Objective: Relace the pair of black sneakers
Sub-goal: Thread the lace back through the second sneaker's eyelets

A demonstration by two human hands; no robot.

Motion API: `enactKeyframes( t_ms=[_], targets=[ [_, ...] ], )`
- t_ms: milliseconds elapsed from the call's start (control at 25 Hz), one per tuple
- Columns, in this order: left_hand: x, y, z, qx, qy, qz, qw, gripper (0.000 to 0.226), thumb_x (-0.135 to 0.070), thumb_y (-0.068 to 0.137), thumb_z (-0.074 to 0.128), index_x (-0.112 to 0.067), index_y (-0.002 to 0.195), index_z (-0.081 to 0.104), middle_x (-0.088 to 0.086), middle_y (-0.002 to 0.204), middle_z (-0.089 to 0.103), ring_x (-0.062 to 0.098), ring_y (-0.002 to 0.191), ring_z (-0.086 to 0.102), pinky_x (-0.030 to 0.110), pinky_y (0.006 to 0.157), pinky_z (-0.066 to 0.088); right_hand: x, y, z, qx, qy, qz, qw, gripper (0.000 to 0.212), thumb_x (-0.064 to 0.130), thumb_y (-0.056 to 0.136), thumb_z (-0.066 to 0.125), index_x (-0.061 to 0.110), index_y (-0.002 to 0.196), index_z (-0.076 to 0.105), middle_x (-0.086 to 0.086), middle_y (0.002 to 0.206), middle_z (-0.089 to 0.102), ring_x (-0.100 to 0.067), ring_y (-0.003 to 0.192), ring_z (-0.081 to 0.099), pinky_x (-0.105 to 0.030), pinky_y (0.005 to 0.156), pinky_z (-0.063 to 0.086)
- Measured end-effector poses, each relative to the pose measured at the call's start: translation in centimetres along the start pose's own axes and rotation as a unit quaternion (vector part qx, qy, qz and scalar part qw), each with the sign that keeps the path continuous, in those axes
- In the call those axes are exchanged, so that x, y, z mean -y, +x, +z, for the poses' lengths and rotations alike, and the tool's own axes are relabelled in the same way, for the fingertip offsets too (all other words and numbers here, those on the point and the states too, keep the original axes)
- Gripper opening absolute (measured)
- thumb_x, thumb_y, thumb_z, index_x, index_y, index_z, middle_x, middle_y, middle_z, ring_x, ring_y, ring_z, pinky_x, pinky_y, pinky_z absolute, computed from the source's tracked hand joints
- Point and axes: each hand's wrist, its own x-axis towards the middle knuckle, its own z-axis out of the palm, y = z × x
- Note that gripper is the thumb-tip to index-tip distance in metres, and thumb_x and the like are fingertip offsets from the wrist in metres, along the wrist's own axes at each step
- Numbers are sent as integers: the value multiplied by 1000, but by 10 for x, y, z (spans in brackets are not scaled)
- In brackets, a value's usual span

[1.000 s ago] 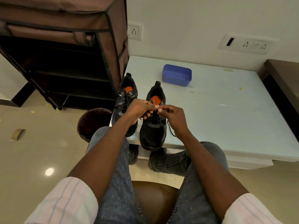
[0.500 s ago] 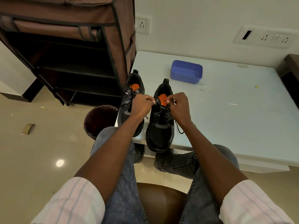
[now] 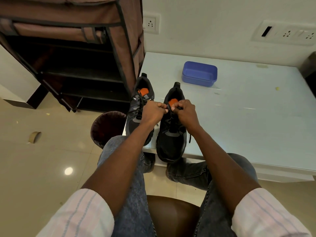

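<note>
Evidently both hands, left (image 3: pixel 153 112) and right (image 3: pixel 185 112), pinch lace ends above the right sneaker (image 3: pixel 171 130) at centre frame, likely to draw them taut.

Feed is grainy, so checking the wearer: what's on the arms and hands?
Both forearms are bare. Pale, pinkish-white sleeves with thin blue stripes are pushed up to the elbows. The left hand and right hand show no gloves; no watch or rings show.
</note>
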Motion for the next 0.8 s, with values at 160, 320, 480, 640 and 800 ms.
enactKeyframes(
  t_ms=[160, 320, 480, 640, 800],
  targets=[
    [0, -1, -2, -1, -4, -7, 1000, 19, -4, 84, 73, -9, 102, 77, 4, 93, 74, 10, 81, 63, 23, 75, 50, 2, 1, 1, -3, 24, 19, 1000, 13, 17, 89, 68, 19, 77, 72, 0, 99, 65, -21, 98, 60, -32, 88, 51],
    [0, -1, 0, -6, -17, -20, 1000, 11, -4, 84, 73, -10, 93, 76, 7, 92, 74, 17, 87, 67, 27, 76, 51, 6, 2, -9, 11, 9, 0, 1000, 11, 15, 89, 67, 12, 92, 77, -2, 93, 73, -16, 89, 67, -35, 89, 55],
    [-1, 1, -1, 7, -23, -37, 999, 10, -6, 83, 72, -16, 81, 74, 8, 87, 74, 24, 86, 70, 28, 69, 49, 3, 4, -11, -3, -35, 2, 999, 13, 12, 87, 65, 8, 77, 71, -7, 102, 62, -24, 96, 60, -41, 88, 54],
    [-2, 1, -3, 19, -30, -31, 999, 3, -16, 85, 74, -15, 82, 77, 10, 87, 76, 30, 87, 72, 30, 65, 52, 6, 1, -8, 28, -48, 18, 998, 13, 21, 95, 62, 16, 87, 71, -5, 121, 48, -18, 116, 38, -29, 94, 37],
    [-3, -2, 0, -1, 0, -13, 1000, 12, -13, 91, 67, -9, 80, 72, 11, 86, 74, 22, 78, 69, 33, 65, 52, 7, 5, -13, 5, -11, 41, 999, 21, 29, 96, 56, 16, 86, 69, -8, 122, 52, -24, 113, 49, -37, 96, 45]
  ],
)
